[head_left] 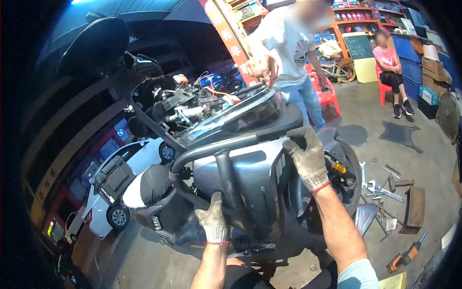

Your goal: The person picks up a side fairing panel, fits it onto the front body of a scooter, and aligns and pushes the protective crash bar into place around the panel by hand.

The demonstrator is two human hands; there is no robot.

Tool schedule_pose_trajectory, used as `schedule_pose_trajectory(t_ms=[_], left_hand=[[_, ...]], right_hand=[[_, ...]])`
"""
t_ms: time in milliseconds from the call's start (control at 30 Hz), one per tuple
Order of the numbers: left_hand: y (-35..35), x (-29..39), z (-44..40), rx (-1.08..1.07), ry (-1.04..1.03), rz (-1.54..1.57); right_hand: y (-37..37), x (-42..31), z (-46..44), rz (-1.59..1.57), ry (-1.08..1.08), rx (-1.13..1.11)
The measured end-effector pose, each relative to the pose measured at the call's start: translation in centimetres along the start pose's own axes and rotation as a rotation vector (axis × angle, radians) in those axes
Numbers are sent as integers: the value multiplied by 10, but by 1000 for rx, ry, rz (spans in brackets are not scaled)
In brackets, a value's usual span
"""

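A motorcycle or scooter with its front top cover off stands in front of me. A black tubular crash bar [227,180] runs across its grey side panel [257,190]. My left hand [213,221], in a knitted work glove, is closed around the lower tube of the bar, thumb upward; its fingertips are hidden. My right hand [308,156], gloved too, grips the upper front corner of the side panel, thumb on the near face. A screwdriver with a yellow handle [339,167] sits by the front wheel. Above the bar, wiring and parts [192,108] lie exposed.
A co-worker [296,58] stands across the motorcycle, one hand over its front. Wrenches [390,191], a hammer [401,183], a wooden block [414,210] and an orange power tool [404,257] lie on the floor at right. Another person [386,62] sits behind. A white car [125,192] stands left.
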State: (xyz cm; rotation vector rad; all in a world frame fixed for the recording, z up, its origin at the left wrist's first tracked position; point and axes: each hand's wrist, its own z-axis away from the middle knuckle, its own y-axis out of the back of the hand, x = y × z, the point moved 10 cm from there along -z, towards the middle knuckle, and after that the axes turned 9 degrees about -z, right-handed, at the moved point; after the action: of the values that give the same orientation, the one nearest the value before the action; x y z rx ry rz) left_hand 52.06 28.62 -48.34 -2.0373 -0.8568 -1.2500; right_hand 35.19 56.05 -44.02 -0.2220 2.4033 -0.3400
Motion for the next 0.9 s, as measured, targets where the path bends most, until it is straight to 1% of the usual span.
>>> schedule_pose_trajectory(t_ms=[33, 100, 133, 167, 200, 233, 267, 300, 367, 400, 433, 500, 533, 567, 633, 667, 733, 833, 900], left_hand=[[1, 2, 1, 9, 4, 0], [3, 2, 3, 6, 16, -71], [4, -6, -4, -35, -21, -34], [5, -8, -4, -26, -17, -33], [9, -8, -4, 22, -14, -64], [13, -7, -4, 69, -9, -96], [19, -11, -3, 124, 47, -197], [22, -16, -5, 123, 52, -195], [21, -7, -7, 142, -13, -244], [18, -6, -1, 135, 22, -194], [15, -5, 0, 132, 33, -160], [10, -4, -5, 69, -27, -98], [9, -7, -5, 64, -24, -102], [12, -7, -5, 100, -31, -112], [18, -7, -4, 138, -34, -127], [16, -5, -4, 109, -37, -138], [13, -4, -4, 79, -40, -149], [10, -5, -4, 79, -36, -123], [17, -9, -2, 167, 11, -144]], right_hand=[[1, -5, -1, 66, 49, 30], [8, 12, 5, 97, -202, 98], [12, 32, 6, 53, -220, 151], [16, 35, 9, 136, -336, 153], [16, 53, 7, 82, -279, 167], [12, 47, 1, 29, -223, 182], [7, 38, -2, -14, -200, 45], [5, 35, -1, -9, -201, 44], [-16, 63, 16, -445, -603, -86], [-18, 82, 17, -491, -634, -72], [-12, 97, 21, -514, -658, 52], [-19, 105, 18, -543, -679, -19], [-26, 88, 22, -776, -648, 69], [-26, 73, 24, -804, -634, 172], [-22, 71, 22, -654, -578, 146], [-23, 70, 22, -655, -580, 145], [-23, 71, 25, -765, -614, 212], [-24, 82, 22, -759, -582, 219], [-24, 82, 22, -737, -605, 209]])
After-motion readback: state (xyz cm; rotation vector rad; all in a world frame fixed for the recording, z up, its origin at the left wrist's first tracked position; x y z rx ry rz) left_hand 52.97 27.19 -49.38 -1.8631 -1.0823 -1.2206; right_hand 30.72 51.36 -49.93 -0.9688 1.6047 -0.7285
